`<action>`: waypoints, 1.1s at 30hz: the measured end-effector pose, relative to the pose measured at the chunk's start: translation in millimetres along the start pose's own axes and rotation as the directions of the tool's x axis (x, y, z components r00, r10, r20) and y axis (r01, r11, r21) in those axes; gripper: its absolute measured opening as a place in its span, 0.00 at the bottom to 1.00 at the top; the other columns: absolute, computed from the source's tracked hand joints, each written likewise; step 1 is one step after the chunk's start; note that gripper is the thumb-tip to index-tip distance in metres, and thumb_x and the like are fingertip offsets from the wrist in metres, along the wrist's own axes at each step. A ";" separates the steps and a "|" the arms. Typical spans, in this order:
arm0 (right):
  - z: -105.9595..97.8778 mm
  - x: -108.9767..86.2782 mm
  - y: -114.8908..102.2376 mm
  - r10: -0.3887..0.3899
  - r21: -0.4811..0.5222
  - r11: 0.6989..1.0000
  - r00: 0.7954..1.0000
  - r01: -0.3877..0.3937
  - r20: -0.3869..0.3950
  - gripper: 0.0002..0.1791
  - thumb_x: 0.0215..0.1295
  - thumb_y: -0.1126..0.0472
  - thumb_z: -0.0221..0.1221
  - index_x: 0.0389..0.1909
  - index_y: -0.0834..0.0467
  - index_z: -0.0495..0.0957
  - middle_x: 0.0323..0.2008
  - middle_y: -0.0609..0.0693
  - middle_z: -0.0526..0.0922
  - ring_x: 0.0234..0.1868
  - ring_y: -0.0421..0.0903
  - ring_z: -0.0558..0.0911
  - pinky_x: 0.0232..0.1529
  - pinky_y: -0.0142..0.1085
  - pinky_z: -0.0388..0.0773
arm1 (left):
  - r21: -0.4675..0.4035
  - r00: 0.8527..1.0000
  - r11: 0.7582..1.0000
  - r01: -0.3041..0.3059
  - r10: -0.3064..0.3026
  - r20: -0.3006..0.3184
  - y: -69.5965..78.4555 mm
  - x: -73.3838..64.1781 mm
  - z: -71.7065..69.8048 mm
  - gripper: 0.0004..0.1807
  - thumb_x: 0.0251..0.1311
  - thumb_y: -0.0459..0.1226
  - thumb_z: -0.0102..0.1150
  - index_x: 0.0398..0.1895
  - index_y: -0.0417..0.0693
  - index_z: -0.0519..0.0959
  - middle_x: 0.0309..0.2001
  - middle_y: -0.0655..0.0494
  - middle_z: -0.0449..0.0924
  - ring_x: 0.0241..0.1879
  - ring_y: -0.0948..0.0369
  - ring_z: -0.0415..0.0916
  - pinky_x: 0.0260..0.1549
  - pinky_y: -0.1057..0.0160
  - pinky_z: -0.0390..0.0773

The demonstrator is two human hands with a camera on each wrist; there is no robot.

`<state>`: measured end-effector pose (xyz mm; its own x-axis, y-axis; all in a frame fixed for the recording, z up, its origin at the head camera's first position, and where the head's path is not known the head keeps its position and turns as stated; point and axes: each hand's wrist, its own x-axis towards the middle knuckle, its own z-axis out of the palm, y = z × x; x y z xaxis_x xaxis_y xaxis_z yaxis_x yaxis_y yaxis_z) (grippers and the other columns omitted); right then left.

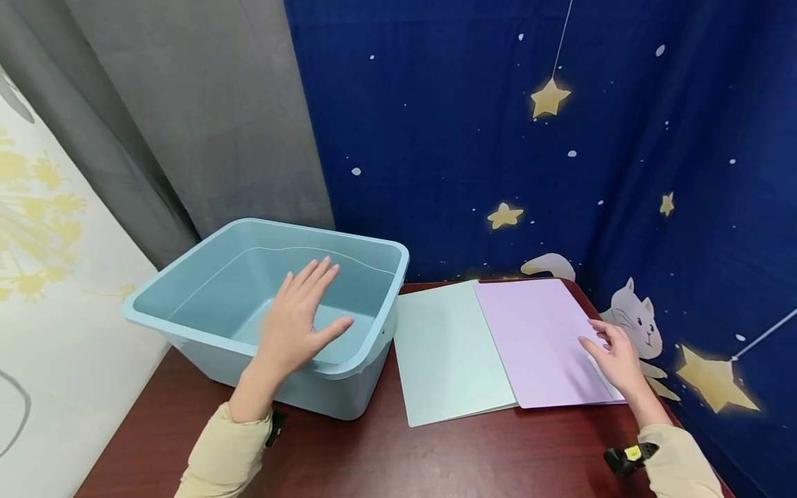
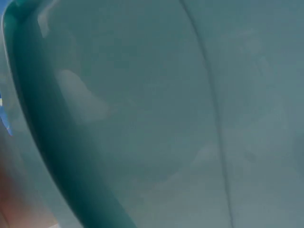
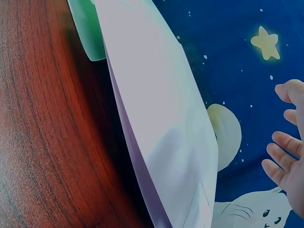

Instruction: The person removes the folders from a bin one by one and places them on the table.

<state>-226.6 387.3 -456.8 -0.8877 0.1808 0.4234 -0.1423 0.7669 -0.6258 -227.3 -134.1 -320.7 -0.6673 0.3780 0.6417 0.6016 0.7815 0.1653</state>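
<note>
In the head view my left hand [image 1: 297, 321] hovers with fingers spread over the front rim of a blue plastic tub [image 1: 355, 363]; it holds nothing. The left wrist view is filled by the tub's smooth wall [image 2: 156, 114]. At the right, my right hand [image 1: 616, 354] hangs above the right edge of a light purple folder [image 1: 542, 339], fingers loosely bent and nothing between them. That folder overlaps the right side of a pale green folder [image 1: 451, 353]. In the right wrist view the fingers of my right hand [image 3: 289, 142] show apart from the purple folder [image 3: 152, 104].
Everything stands on a dark red-brown wooden table [image 1: 436, 456]. Behind it hang a grey curtain [image 1: 205, 104] and a blue curtain with stars [image 1: 448, 138]. A white patterned cloth [image 1: 56, 277] hangs on the left.
</note>
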 end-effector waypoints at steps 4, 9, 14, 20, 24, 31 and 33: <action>0.1 0.6 -3.3 -0.013 -0.002 1.000 1.000 0.013 -0.002 0.23 0.59 0.60 0.58 0.52 0.69 0.71 0.45 0.65 0.72 0.44 0.54 0.69 0.39 0.25 0.65 | -0.002 1.000 1.000 -0.018 0.018 0.025 14.9 4.6 6.1 0.42 0.53 0.63 0.47 0.65 0.46 0.63 0.66 0.49 0.61 0.67 0.52 0.55 0.63 0.45 0.50; 1.4 -0.9 -5.9 -0.020 -0.014 1.000 1.000 0.020 -0.001 0.22 0.58 0.60 0.59 0.52 0.68 0.71 0.45 0.64 0.72 0.43 0.53 0.69 0.37 0.22 0.62 | -0.009 0.997 1.000 -0.028 0.029 0.075 34.1 7.4 12.6 0.43 0.54 0.65 0.43 0.66 0.48 0.62 0.67 0.51 0.60 0.68 0.54 0.53 0.65 0.48 0.49; 4.0 -1.1 -6.2 -0.029 -0.005 1.000 1.000 0.029 0.006 0.22 0.58 0.61 0.59 0.51 0.68 0.71 0.46 0.64 0.72 0.43 0.53 0.69 0.38 0.23 0.62 | 0.011 0.991 0.999 -0.034 0.032 0.132 54.3 9.2 16.8 0.45 0.54 0.68 0.37 0.67 0.49 0.60 0.69 0.53 0.57 0.69 0.56 0.52 0.65 0.49 0.49; 8.6 0.3 -5.7 -0.038 0.003 0.999 0.999 0.038 0.029 0.23 0.59 0.61 0.58 0.52 0.69 0.71 0.47 0.64 0.72 0.45 0.54 0.69 0.40 0.31 0.64 | -0.001 0.983 0.998 -0.062 0.061 0.175 76.3 10.4 26.7 0.45 0.53 0.68 0.39 0.68 0.51 0.59 0.69 0.53 0.55 0.69 0.57 0.50 0.65 0.49 0.50; 12.3 1.2 -6.4 -0.043 0.001 0.999 0.998 0.043 0.051 0.23 0.60 0.60 0.58 0.53 0.69 0.70 0.48 0.65 0.71 0.47 0.55 0.69 0.44 0.44 0.67 | -0.002 0.972 0.997 -0.077 0.075 0.223 90.0 10.5 39.3 0.44 0.53 0.66 0.43 0.68 0.52 0.58 0.70 0.54 0.52 0.70 0.58 0.48 0.66 0.50 0.48; 17.6 3.7 -11.0 -0.056 0.001 0.998 0.996 0.057 0.069 0.25 0.58 0.59 0.59 0.54 0.68 0.69 0.49 0.65 0.71 0.49 0.58 0.70 0.44 0.49 0.66 | -0.025 0.938 0.997 -0.078 0.082 0.336 111.3 12.5 65.0 0.44 0.53 0.66 0.43 0.69 0.53 0.55 0.72 0.55 0.47 0.71 0.57 0.44 0.66 0.48 0.45; 18.7 3.9 -12.4 -0.060 -0.008 0.998 0.996 0.060 0.066 0.25 0.57 0.59 0.60 0.54 0.67 0.70 0.49 0.65 0.71 0.49 0.58 0.70 0.43 0.44 0.66 | -0.042 0.928 0.997 -0.068 0.078 0.365 115.3 13.4 73.2 0.44 0.54 0.66 0.43 0.70 0.54 0.55 0.72 0.55 0.46 0.71 0.58 0.43 0.66 0.48 0.45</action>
<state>-236.5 367.0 -459.7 -0.9047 0.0935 0.4156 -0.1921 0.7812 -0.5940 -199.0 -2.6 -347.8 -0.7322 0.5932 0.3346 0.6633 0.7327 0.1525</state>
